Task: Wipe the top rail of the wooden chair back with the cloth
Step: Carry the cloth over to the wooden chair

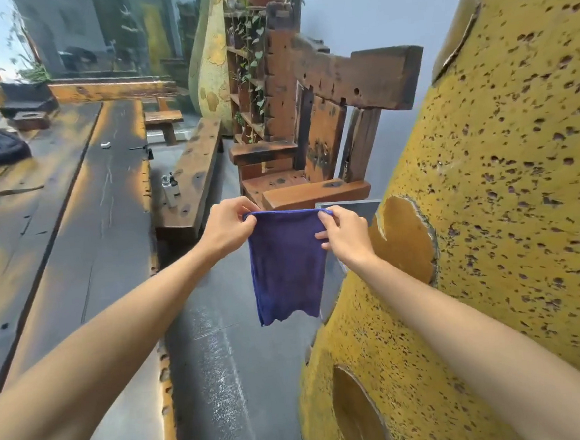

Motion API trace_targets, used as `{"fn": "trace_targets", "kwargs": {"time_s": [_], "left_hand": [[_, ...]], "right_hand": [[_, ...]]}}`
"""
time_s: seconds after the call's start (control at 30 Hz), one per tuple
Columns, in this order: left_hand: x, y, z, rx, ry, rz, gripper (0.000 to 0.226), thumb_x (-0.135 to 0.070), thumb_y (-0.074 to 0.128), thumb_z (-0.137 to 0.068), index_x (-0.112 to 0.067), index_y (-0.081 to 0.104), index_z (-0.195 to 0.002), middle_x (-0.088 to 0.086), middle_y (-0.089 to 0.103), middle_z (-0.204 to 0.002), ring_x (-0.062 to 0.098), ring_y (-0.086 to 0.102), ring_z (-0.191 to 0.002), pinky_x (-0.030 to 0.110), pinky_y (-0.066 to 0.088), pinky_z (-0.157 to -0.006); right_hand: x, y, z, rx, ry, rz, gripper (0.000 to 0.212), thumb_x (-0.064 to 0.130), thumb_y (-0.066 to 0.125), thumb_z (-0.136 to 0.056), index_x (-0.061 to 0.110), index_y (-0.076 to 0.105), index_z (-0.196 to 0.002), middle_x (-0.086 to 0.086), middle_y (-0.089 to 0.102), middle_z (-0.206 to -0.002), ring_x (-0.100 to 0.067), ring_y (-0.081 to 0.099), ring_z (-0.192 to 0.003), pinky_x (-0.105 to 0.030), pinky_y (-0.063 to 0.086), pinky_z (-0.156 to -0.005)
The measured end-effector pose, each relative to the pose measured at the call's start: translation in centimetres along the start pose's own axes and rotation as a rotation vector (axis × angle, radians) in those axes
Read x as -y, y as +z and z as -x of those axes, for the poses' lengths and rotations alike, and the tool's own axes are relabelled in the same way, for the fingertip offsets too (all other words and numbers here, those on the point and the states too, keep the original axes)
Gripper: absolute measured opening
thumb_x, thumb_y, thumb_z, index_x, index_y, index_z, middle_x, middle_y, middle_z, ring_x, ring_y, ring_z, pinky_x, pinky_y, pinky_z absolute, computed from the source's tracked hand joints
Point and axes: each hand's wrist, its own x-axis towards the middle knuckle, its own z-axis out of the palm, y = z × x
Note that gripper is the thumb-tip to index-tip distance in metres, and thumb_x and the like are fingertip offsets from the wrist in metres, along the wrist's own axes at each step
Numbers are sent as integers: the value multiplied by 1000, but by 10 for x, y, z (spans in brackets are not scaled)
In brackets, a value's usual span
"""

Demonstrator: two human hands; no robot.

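Hanging at centre frame, the purple cloth is stretched by its top edge between both hands: the left hand pinches the upper left corner and the right hand pinches the upper right corner, the rest of the fabric draping freely above the grey floor. The wooden chair stands beyond the hands in the upper centre, its top rail well apart from the cloth. A long wooden counter fills the left of the frame, and a pitted yellow sculpture fills the right.
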Motion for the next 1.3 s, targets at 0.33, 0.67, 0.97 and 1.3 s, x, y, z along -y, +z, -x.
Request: {"fn": "trace_targets", "kwargs": {"time_s": [0.33, 0.67, 0.97, 1.3], "left_hand": [[88, 27, -159, -38, -80, -72, 24, -8, 57, -82, -15, 77, -93, 4, 77, -86, 24, 68, -79, 36, 55, -79], [187, 30, -367, 44, 33, -37, 25, -3, 56, -84, -16, 76, -92, 2, 76, -83, 19, 66, -74, 34, 55, -76], [254, 54, -511, 69, 60, -20, 25, -5, 56, -83, -18, 76, -92, -1, 76, -84, 18, 70, -81, 38, 58, -81], [336, 95, -686, 86, 38, -31, 25, -6, 55, -82, -18, 75, -90, 1, 75, -85, 21, 69, -81, 40, 58, -79]], "right_hand": [[-9, 96, -170, -17, 55, 11, 25, 32, 49, -103, 20, 68, -95, -7, 74, -92, -30, 73, -91, -54, 59, -82], [0, 180, -365, -117, 19, 151, 29, 42, 44, -103, 35, 55, -76, 9, 70, -74, -8, 73, -73, -41, 57, -81], [2, 231, -502, -143, 11, 166, 24, 42, 43, -106, 33, 64, -101, 4, 74, -98, -19, 71, -91, -37, 57, -83], [-25, 296, -687, -147, -15, 195, 25, 43, 44, -104, 32, 63, -92, 7, 72, -68, -9, 69, -62, -34, 53, -71]]}}
